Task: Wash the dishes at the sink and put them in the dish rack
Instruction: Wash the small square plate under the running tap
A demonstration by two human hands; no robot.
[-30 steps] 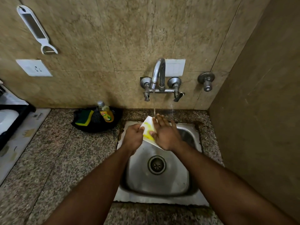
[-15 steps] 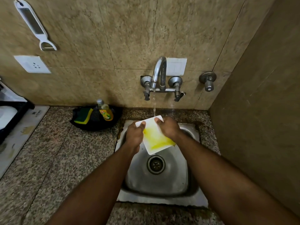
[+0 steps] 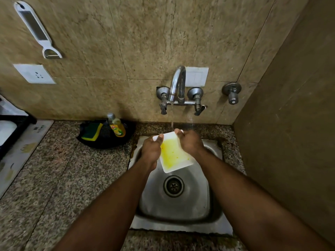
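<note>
You're gripping the plate (image 3: pixel 174 156) with both hands, left (image 3: pixel 151 151) and right (image 3: pixel 190 142), under the tap (image 3: pixel 178 84); yellow stains remaining, racking undone.

Both arms extended, left hand (image 3: pixel 151 151) and right hand (image 3: pixel 190 143) gripping.

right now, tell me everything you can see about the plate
The plate is white, flat and rectangular with rounded corners; its material cannot be told. A yellow stain covers much of its face. It is held tilted over the sink, far edge under the thin stream from the tap. The left hand grips its left edge, thumb on the face; the right hand holds the right edge. It touches nothing else.
</note>
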